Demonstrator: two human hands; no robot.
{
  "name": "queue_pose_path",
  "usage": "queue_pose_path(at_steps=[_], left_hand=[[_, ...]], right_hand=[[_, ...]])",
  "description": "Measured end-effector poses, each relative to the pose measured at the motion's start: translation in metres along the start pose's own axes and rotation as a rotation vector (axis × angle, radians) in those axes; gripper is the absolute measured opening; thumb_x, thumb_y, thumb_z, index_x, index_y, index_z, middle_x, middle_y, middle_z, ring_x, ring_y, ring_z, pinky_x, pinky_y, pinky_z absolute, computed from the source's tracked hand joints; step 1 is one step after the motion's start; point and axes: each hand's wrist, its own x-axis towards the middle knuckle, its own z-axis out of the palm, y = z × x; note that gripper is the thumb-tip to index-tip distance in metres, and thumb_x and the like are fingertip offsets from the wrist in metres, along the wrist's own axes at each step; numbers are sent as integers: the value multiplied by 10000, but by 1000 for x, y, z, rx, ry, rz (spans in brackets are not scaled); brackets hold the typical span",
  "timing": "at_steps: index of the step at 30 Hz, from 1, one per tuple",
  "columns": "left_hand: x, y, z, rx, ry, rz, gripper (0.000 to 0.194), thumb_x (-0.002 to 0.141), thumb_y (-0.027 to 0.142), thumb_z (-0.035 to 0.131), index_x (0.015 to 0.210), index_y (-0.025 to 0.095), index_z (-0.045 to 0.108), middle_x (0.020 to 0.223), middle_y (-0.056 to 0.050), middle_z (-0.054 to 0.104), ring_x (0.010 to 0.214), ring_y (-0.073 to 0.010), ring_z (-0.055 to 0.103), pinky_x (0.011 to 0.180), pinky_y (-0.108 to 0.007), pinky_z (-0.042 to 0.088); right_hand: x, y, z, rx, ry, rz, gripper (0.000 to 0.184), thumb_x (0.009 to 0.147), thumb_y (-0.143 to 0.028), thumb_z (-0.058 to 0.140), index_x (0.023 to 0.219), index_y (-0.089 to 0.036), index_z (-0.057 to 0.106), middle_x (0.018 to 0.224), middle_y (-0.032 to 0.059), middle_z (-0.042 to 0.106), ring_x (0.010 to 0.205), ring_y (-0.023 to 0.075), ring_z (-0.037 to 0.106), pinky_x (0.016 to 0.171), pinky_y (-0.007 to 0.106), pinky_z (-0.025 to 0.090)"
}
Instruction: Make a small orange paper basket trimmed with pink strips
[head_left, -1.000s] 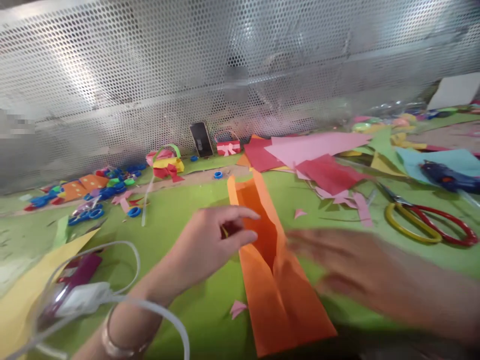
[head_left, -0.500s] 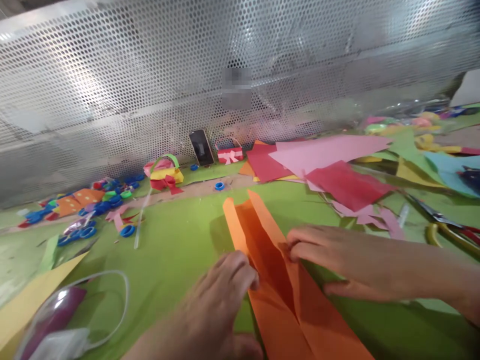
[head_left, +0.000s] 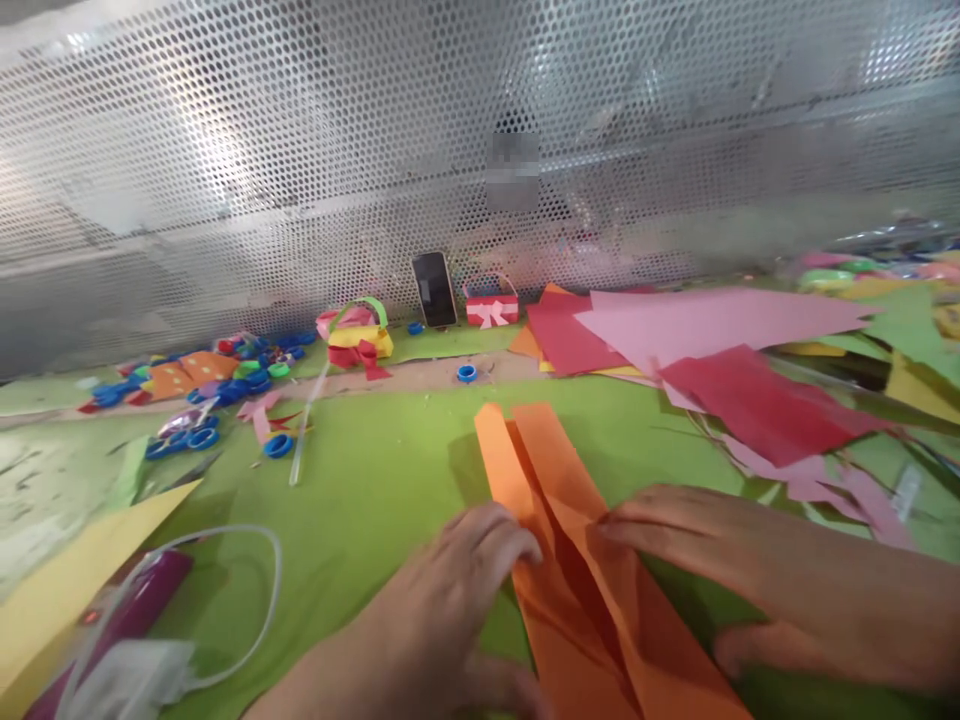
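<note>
1. Our left hand point(head_left: 450, 610) is loosely curled and partly open, its fingertips on the near-side flap of the orange paper point(head_left: 555, 455) and its thumb spread lower down. It presses rather than grips, so uneven force there could pull that flap askew.
2. Our right hand point(head_left: 772, 575) is fairly flat and open, fingertips on the opposite flap, thumb apart below and clasping nothing. If it pushes inward harder than our left, the whole sheet could slide left over the green surface point(head_left: 375, 550).
3. The orange paper lies between our hands, its far end beyond our fingertips and its close end cut off by the view. A dark, uneven gap runs between the flaps; pressing them down before their edges run parallel could set a crooked crease.
4. The paper buckles beside our right fingertips. Flattening that bulge could leave a stray wrinkle.
5. Beyond our right hand lie the red sheet point(head_left: 776, 405) and pink scraps point(head_left: 825, 485); a wide sweep of that forearm could drag them along.
6. Left of our left hand, the white cable point(head_left: 277, 570) loops over the surface, where our sleeve or wrist could snag it.
</note>
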Motion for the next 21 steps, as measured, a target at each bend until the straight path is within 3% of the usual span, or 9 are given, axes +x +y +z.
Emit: queue_pose_path(at_steps=[3, 6, 11, 15, 18, 21], left_hand=[[5, -3, 0, -47, -22, -139, 532, 668, 456, 788, 1032, 213, 486, 1048, -52, 609, 927, -213, 610, 794, -336, 529], [9, 0, 0, -43, -20, -241, 497, 694, 310, 797, 1069, 204, 487, 1023, -48, 622, 907, -216, 616, 792, -360, 526], [12, 8, 1, 45, -16, -151, 692, 688, 265, 804, 1264, 251, 421, 1058, -58, 612, 938, -244, 606, 796, -406, 525], [15, 13, 3, 137, -86, -100, 429, 725, 120, 707, 1100, 260, 552, 915, -15, 588, 787, -208, 576, 673, -347, 507], [16, 13, 3, 112, -37, -119, 213, 757, 77, 617, 910, 217, 567, 850, -4, 579, 758, -183, 550, 663, -311, 478], [16, 10, 3, 82, 45, -95, 137, 792, 74, 561, 815, 209, 545, 822, -5, 567, 738, -172, 537, 640, -292, 460]], right_hand=[[5, -1, -3, 17, -6, 36, 657, 800, -369, 687, 1403, -259, 453, 1359, 42, 570, 1193, 231, 576, 862, 333, 583], [10, -3, -9, 113, -30, 75, 592, 829, -321, 655, 1389, -289, 465, 1330, 36, 593, 1202, 226, 566, 898, 348, 561], [18, -9, -16, 238, -84, 104, 450, 864, -427, 611, 1257, -212, 566, 1280, 86, 612, 1202, 242, 550, 941, 386, 521], [22, -11, -13, 241, -27, 106, 233, 895, -300, 587, 1108, -218, 634, 1204, 71, 645, 1151, 226, 571, 910, 368, 522], [25, -10, -7, 232, 11, 79, 193, 925, -223, 522, 1084, -210, 631, 1149, 75, 657, 1086, 216, 593, 900, 369, 512], [27, -11, -1, 233, 65, 59, 206, 937, -163, 452, 1028, -183, 636, 1078, 85, 662, 994, 206, 608, 862, 363, 516]])
